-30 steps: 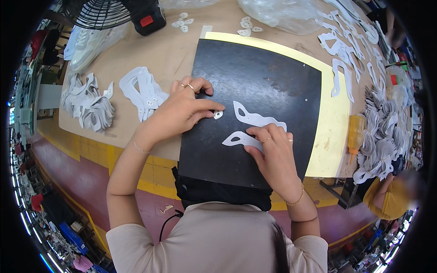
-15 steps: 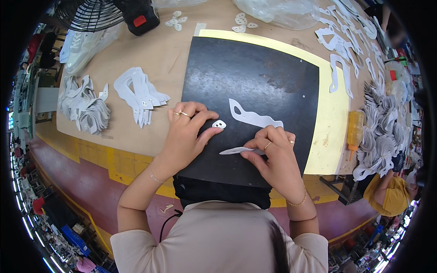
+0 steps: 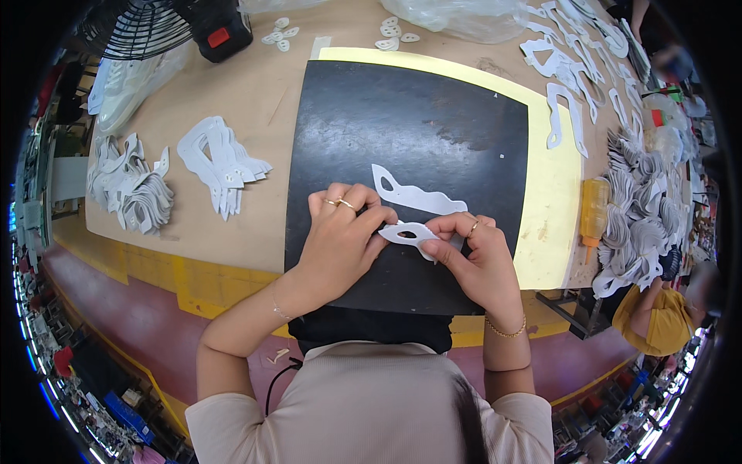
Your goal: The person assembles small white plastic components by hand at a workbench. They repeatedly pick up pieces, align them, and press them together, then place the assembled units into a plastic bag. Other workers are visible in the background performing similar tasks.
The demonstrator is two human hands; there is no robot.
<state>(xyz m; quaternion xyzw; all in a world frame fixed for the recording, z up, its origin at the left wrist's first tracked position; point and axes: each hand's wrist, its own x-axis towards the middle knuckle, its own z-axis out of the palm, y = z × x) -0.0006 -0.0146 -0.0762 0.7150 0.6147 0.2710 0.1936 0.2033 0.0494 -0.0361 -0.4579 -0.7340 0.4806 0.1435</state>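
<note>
A white cut shoe piece (image 3: 399, 230) with an almond-shaped hole is held just above the black mat (image 3: 402, 116). The fingertips of my left hand (image 3: 345, 238) are pinched at its left tip. The small white two-holed patch that hand held before cannot be made out now. My right hand (image 3: 481, 261) grips the same piece between thumb and fingers on its right side, and those fingers hide the rest. Just beyond my hands a second wavy white shoe piece (image 3: 417, 198) lies flat on the mat.
Left lie fanned white pieces (image 3: 220, 158), a bunched stack (image 3: 135, 189) and a white sneaker (image 3: 124, 97). A fan (image 3: 139, 31) and small patches (image 3: 398, 35) sit at the back. Right are a yellow sheet (image 3: 553, 224), a yellow bottle (image 3: 593, 213) and more stacked pieces (image 3: 638, 209).
My hands have come together. The right hand has raised and turned its shoe piece so its hole shows, and the left fingers have moved right to its tip. The whole view has shifted slightly.
</note>
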